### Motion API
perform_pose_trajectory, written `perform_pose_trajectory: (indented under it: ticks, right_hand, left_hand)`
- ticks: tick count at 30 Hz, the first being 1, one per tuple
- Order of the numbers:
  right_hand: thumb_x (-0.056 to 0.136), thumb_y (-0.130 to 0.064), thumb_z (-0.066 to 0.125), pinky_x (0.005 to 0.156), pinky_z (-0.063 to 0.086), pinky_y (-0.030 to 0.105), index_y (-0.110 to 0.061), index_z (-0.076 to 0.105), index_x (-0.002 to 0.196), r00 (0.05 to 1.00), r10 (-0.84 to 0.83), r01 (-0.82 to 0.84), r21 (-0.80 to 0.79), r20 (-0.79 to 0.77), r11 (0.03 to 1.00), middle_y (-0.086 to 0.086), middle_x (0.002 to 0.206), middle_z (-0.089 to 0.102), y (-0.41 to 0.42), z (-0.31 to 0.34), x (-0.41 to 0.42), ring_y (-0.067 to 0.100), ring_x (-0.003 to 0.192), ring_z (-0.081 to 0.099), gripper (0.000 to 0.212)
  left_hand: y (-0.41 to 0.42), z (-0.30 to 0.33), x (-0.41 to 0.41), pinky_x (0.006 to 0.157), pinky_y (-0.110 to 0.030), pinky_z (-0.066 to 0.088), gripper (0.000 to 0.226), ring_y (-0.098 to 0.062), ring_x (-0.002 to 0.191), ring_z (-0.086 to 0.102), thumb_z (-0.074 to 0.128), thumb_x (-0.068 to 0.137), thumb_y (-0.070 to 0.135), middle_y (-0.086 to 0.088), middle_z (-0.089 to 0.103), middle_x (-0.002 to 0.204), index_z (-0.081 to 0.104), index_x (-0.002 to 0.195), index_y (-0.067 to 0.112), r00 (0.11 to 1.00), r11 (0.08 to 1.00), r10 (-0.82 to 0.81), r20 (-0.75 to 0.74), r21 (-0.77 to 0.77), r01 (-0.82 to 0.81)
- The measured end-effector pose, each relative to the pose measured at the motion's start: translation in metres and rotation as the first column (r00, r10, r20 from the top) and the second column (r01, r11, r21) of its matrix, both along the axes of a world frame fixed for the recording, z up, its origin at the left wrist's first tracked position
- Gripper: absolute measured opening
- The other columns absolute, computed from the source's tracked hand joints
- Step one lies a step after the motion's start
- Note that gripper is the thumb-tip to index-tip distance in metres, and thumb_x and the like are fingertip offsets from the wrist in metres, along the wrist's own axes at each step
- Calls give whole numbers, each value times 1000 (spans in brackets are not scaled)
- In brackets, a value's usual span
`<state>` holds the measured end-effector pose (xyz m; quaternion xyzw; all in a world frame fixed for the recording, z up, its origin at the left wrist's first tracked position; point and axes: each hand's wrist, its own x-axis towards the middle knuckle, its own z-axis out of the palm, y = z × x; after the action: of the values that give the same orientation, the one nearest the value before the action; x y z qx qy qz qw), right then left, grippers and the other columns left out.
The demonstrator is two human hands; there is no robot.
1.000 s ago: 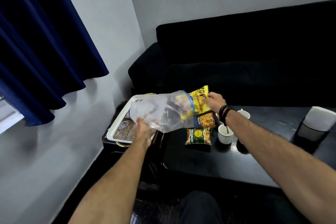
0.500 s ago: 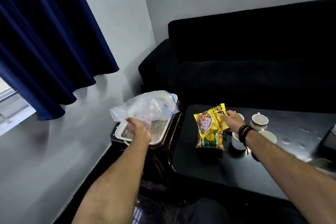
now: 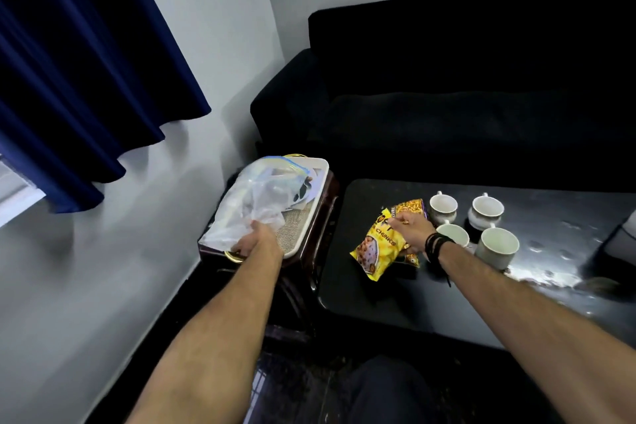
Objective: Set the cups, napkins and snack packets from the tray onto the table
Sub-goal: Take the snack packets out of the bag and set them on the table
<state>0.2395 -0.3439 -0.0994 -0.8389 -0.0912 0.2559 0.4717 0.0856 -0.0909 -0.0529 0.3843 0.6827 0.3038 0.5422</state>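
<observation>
My left hand grips a clear zip bag that lies over the white tray on a small side stand. My right hand holds the top of a yellow snack packet, which rests on the black table. Another packet lies under my hand, mostly hidden. Several white cups stand to the right of the packets, among them one at the back, a second beside it and a larger one in front.
A black sofa runs behind the table. Dark blue curtains hang at the left over a grey wall. A grey object sits at the table's right edge. My dark-clad knee is at the bottom.
My left hand has brought the zip bag down onto the tray. My right hand has lowered the yellow packet flat onto the table beside the cups.
</observation>
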Motion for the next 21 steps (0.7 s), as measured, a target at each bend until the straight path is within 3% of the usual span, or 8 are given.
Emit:
perform_pose_trajectory:
  ticks: [3, 6, 8, 10, 12, 14, 17, 21]
  right_hand:
    - [95, -32, 58, 57, 60, 39, -10, 64, 104, 1000, -15, 15, -11, -5, 1000, 14, 113, 61, -1, -4, -4, 26, 92, 61, 24]
    - [96, -27, 58, 51, 56, 35, -6, 61, 110, 999, -39, 40, 22, -38, 999, 13, 110, 59, 2, -1, -7, 28, 94, 61, 25]
    - [97, -23, 57, 50, 57, 36, -6, 60, 112, 997, -53, 56, 54, -63, 997, 9, 104, 55, 4, 1, -9, 27, 95, 59, 23]
    - [98, -20, 55, 64, 61, 47, -7, 60, 108, 992, -84, 94, 107, -92, 990, 7, 97, 54, 7, 0, -10, 26, 96, 56, 17]
    - [98, -17, 53, 79, 58, 57, -4, 59, 115, 978, -142, 170, 188, -150, 967, 15, 110, 56, 8, -3, -11, 28, 101, 55, 22]
    - [99, -13, 52, 85, 55, 58, -2, 54, 128, 954, -192, 253, 270, -232, 929, 17, 132, 51, 8, -6, -14, 30, 112, 54, 31]
    - [96, -8, 56, 86, 56, 54, -4, 46, 138, 925, -162, 280, 329, -345, 902, 15, 141, 48, 5, -12, -24, 32, 122, 55, 43]
    - [92, -6, 62, 77, 58, 44, -7, 49, 131, 919, 0, 120, 279, -395, 953, 20, 125, 63, -5, -20, -35, 27, 97, 64, 41]
  left_hand:
    - [-2, 3, 6, 115, -36, 26, 92, -37, 137, 35, 69, 78, 19, -21, 27, 151, 16, 150, -3, 981, 998, 40, -189, 60, -29]
    - [-15, 1, 13, 113, -40, 21, 90, -38, 134, 30, 67, 74, 26, -20, 26, 148, 21, 147, 2, 961, 991, 74, -267, 129, -41]
    - [-30, -4, 15, 108, -47, 26, 79, -41, 131, 34, 65, 78, 34, -21, 33, 144, 29, 142, 5, 943, 957, 95, -319, 291, 2]
    - [-50, -14, 17, 105, -49, 29, 68, -43, 130, 37, 61, 81, 38, -22, 39, 139, 30, 135, 12, 937, 835, 40, -347, 526, 159]
    - [-74, -29, 16, 102, -51, 33, 56, -41, 125, 42, 58, 84, 40, -19, 42, 134, 28, 125, 18, 902, 648, -84, -424, 664, 373]
    - [-96, -46, 14, 104, -53, 37, 52, -37, 125, 44, 54, 88, 42, -17, 43, 134, 31, 127, 17, 810, 502, -238, -536, 646, 575]
    - [-120, -72, 11, 106, -47, 39, 62, -32, 130, 43, 52, 92, 49, -13, 39, 142, 34, 141, 15, 574, 263, -451, -684, 512, 818]
    - [-141, -99, 16, 112, -47, 34, 69, -31, 145, 29, 37, 96, 62, -6, 13, 163, 21, 155, 30, 285, 138, -680, -676, 264, 955]
